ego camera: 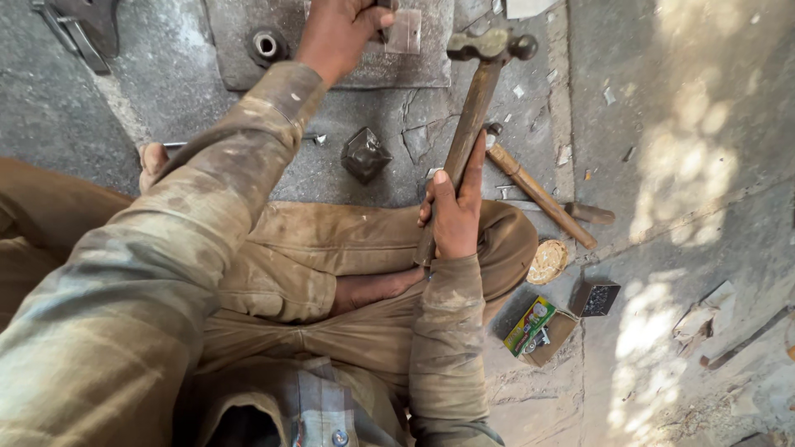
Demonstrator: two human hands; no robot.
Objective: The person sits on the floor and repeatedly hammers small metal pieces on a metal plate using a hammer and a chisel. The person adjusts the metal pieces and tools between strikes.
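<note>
My right hand (454,211) grips the wooden handle of a ball-peen hammer (472,116); its steel head sits raised near the top of the view. My left hand (339,31) reaches forward and pinches a small flat metal piece (406,31) held over a grey metal plate (240,50) on the ground. I sit cross-legged in dusty brown trousers, one bare foot tucked under my right forearm.
A dark metal block (365,154) lies before my knee. A second hammer (542,194) rests to the right, beside a round tin lid (547,261), an open small cardboard box (542,327) and a dark box (596,298). A steel ring (265,44) sits on the plate.
</note>
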